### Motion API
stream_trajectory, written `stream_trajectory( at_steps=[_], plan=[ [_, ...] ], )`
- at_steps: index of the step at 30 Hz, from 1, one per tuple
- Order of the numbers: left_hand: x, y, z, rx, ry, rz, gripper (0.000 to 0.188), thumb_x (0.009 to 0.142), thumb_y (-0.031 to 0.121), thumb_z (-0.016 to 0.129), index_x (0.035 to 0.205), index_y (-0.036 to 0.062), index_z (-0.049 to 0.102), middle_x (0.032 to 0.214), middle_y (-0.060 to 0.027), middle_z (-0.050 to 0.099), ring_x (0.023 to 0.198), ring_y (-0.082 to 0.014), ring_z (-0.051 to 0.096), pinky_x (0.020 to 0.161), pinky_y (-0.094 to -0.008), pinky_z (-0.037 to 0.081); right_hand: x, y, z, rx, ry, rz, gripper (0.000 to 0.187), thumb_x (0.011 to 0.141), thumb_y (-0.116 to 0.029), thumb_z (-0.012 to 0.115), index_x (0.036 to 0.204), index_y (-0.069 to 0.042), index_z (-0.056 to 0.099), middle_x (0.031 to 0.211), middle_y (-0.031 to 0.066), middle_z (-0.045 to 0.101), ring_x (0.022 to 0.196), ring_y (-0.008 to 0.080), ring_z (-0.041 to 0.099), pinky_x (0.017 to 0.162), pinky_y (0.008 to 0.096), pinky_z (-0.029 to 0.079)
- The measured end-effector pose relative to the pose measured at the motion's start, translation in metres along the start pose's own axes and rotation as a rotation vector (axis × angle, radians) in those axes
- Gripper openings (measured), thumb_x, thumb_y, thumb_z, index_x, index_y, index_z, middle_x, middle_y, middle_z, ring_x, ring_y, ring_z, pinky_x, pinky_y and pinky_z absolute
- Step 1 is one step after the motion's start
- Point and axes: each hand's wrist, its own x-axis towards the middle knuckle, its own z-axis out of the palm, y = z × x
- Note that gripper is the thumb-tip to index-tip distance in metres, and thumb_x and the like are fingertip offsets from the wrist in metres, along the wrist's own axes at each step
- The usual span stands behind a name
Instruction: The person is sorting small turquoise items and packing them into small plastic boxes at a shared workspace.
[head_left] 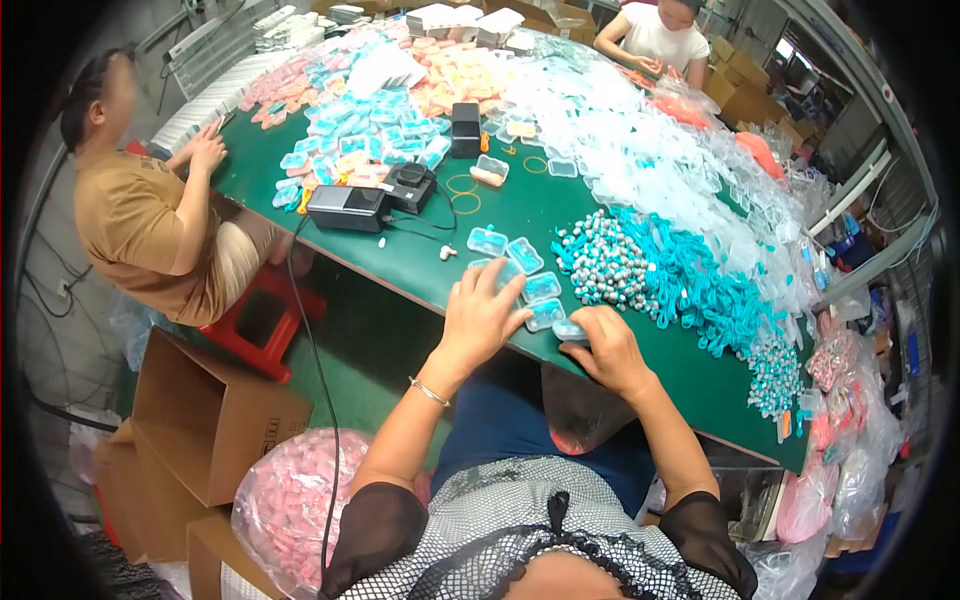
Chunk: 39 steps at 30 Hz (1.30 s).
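My right hand point(610, 352) grips a small clear plastic case point(569, 330) between thumb and fingers at the table's near edge. To its left, my left hand point(482, 315) rests with fingers apart and bent over a cluster of similar cases, touching the nearest ones. These are clear cases with blue pieces inside, such as one case point(541, 287) just right of my fingers and another case point(488, 240) beyond them. My left fingers partly hide at least one case. Close by on the right lies a heap of small silver-grey and white earpiece-like parts point(605, 262).
Blue looped cords point(695, 285) and a wide pile of clear empty cases point(640, 130) cover the green table's point(400, 265) right side. Black boxes point(348, 207) with a cable stand left, before filled cases point(375, 125). Two people work at the table. Cardboard boxes point(205, 415) stand below.
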Motion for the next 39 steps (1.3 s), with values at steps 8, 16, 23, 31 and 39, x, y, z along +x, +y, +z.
stream_trajectory(
  at_steps=[8,16,23,31,39],
  plan=[
    [0.005,-0.017,-0.009,-0.205,-0.022,0.117,0.060,0.071,0.033,0.082,0.124,0.0133,0.062,0.134,-0.0133,0.051,0.118,-0.0378,0.049,0.097,-0.0468,0.047,0.077,-0.009,-0.029,0.869,0.049,0.423,0.039,0.089,-0.018,0.072,0.121,-0.005,0.054,0.101,0.0045,0.063,0.087,0.0139,0.064,0.070,0.0293,0.054],
    [0.005,-0.008,0.007,-0.274,0.137,0.078,0.038,0.068,0.007,0.070,0.106,0.0118,0.066,0.121,-0.0123,0.058,0.111,-0.0354,0.055,0.088,-0.0429,0.054,0.287,0.013,0.046,1.171,-0.429,0.604,0.042,0.091,-0.040,0.070,0.112,-0.006,0.056,0.089,0.0071,0.063,0.065,0.0181,0.061,0.055,0.0322,0.050],
    [0.017,0.008,0.020,-0.243,0.169,-0.079,0.036,0.068,0.006,0.069,0.104,0.0103,0.067,0.120,-0.0115,0.059,0.110,-0.0336,0.055,0.084,-0.0412,0.055,0.415,-0.018,0.073,0.978,0.067,0.663,0.047,0.092,-0.027,0.068,0.130,-0.004,0.054,0.120,0.0120,0.064,0.105,0.0268,0.062,0.089,0.0432,0.052],
    [0.014,0.006,0.028,-0.286,0.109,-0.181,0.037,0.069,0.008,0.070,0.106,0.0091,0.067,0.122,-0.0129,0.057,0.114,-0.0357,0.053,0.084,-0.0409,0.054,0.176,-0.032,0.003,0.246,0.074,-0.201,0.028,0.077,-0.016,0.077,0.098,-0.001,0.065,0.088,0.0148,0.062,0.082,0.0323,0.062,0.072,0.0393,0.052],
    [0.010,0.008,0.022,-0.290,0.148,-0.169,0.036,0.070,0.002,0.069,0.105,0.0092,0.067,0.122,-0.0142,0.059,0.114,-0.0375,0.053,0.088,-0.0438,0.054,0.055,-0.036,0.016,0.080,-0.053,-0.018,0.053,0.075,-0.019,0.080,0.119,-0.003,0.057,0.108,0.0172,0.060,0.099,0.0364,0.059,0.085,0.0436,0.049]
  ],
)
